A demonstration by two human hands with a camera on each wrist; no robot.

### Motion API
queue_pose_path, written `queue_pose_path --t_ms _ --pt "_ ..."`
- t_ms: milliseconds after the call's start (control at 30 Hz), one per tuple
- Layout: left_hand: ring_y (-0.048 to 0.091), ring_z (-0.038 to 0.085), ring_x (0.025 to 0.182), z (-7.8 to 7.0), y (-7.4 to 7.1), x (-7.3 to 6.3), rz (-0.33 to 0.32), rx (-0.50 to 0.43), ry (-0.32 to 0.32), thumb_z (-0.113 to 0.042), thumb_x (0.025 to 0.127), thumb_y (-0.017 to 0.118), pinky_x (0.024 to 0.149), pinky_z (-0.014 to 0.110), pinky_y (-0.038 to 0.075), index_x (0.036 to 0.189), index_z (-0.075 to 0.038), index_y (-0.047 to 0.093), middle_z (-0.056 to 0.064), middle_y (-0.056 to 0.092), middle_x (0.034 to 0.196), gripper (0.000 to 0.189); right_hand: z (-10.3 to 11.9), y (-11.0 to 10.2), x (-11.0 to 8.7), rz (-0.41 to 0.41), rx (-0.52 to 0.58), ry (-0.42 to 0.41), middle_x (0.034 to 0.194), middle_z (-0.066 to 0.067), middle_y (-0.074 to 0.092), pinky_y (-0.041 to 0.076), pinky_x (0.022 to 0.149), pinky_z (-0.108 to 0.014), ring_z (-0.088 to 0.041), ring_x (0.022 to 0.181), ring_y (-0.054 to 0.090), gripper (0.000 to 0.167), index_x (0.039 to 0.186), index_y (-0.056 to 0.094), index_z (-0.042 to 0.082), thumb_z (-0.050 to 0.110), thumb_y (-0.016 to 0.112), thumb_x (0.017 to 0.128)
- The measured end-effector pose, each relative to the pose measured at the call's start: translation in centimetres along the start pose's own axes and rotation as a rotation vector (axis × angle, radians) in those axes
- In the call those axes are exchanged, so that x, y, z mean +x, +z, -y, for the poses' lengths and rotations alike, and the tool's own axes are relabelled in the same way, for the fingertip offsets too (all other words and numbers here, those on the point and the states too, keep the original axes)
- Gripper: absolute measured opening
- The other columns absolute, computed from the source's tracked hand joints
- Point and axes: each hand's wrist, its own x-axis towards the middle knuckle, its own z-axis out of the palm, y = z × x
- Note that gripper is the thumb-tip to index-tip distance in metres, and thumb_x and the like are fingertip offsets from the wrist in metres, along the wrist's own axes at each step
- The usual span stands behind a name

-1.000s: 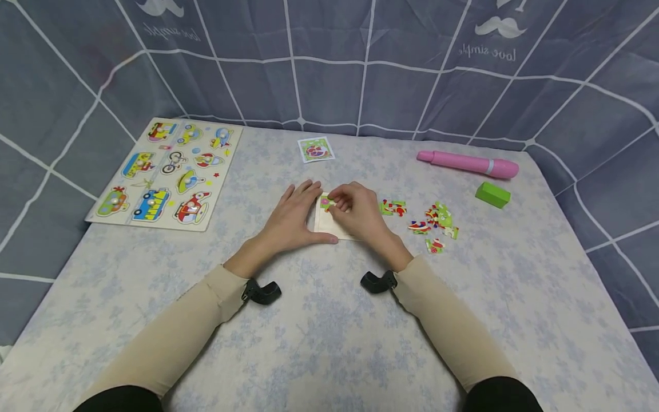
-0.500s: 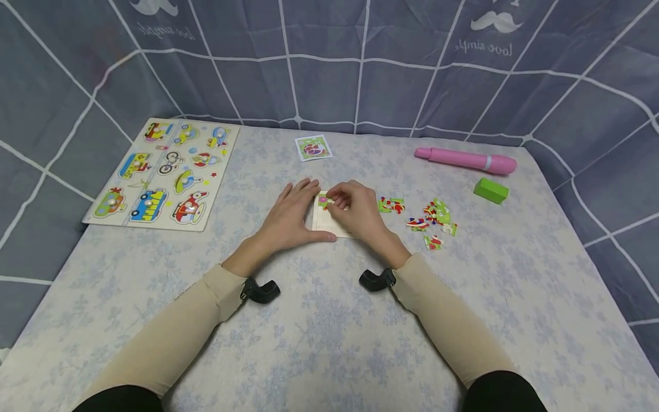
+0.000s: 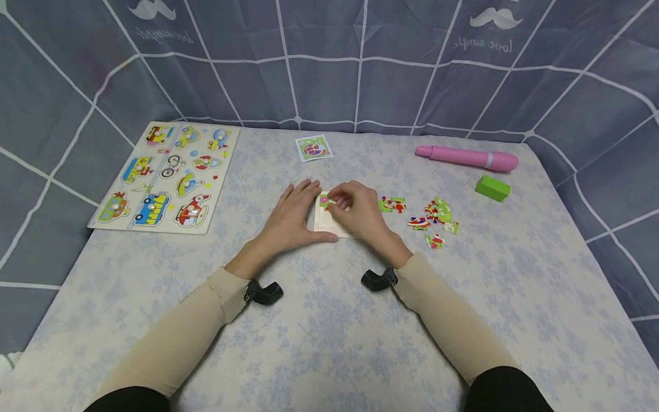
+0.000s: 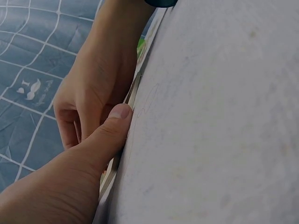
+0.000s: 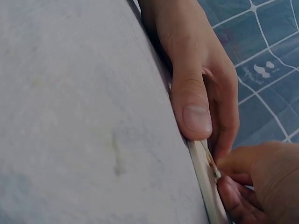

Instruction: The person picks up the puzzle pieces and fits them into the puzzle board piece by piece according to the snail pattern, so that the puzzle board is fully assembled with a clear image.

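Observation:
A small pale wooden puzzle tray [image 3: 332, 228] lies flat at the middle of the table. My left hand [image 3: 292, 220] touches it with fairly straight fingers along its left side and the thumb at its near edge. Over the tray's upper part, my right hand [image 3: 360, 212] pinches a green puzzle piece [image 3: 324, 201] between thumb and forefinger at the upper left corner. Edge-on in the right wrist view, the thin puzzle piece [image 5: 217, 173] shows at those fingertips. The right hand hides much of the tray's right side.
Right of the tray lie joined-looking puzzle pieces [image 3: 393, 205] and a loose heap of puzzle pieces [image 3: 437, 212]. A picture card [image 3: 314, 149] lies behind. Farther right are a pink marker-shaped object [image 3: 465, 158] and a green block [image 3: 492, 188]. A vehicle puzzle board [image 3: 165, 177] sits left.
The head view shifts slightly. Both hands keep nearly the same position at the tray, with the right fingertips staying at its upper left corner.

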Motion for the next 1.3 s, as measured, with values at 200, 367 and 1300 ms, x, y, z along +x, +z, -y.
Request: queue_pose_path --t_ms 200,367,1300 --pt "0.02 0.027 0.163 0.0 0.1 0.0 -0.012 -0.009 -0.01 -0.069 0.073 0.087 0.137 0.046 0.005 0.161 -0.002 0.038 0.012 0.035 0.171 0.121 -0.2 -2.1 -0.4 -0.038 -0.006 0.021 0.093 -0.009 0.073 0.063 0.076 -0.031 -0.018 0.082 0.071 0.015 0.106 0.079 0.002 0.007 0.076 0.093" --pt "0.019 0.027 0.164 -0.1 0.3 0.1 -0.001 -0.014 -0.015 -0.068 0.072 0.088 0.137 0.046 0.005 0.162 -0.002 0.037 0.012 0.034 0.171 0.123 -1.5 -5.6 -1.6 -0.113 -0.021 0.072 0.098 -0.013 0.073 0.064 0.081 -0.037 -0.024 0.088 0.072 0.019 0.111 0.078 0.001 0.003 0.075 0.092" --pt "0.019 0.026 0.164 0.0 0.2 0.0 0.001 -0.009 -0.024 -0.068 0.073 0.087 0.137 0.045 0.004 0.162 -0.002 0.038 0.011 0.035 0.171 0.121 -4.5 -11.6 -4.4 0.121 -0.285 0.218 0.115 -0.025 0.063 0.053 0.087 -0.05 -0.038 0.098 0.062 0.035 0.125 0.07 -0.004 0.012 0.078 0.095"
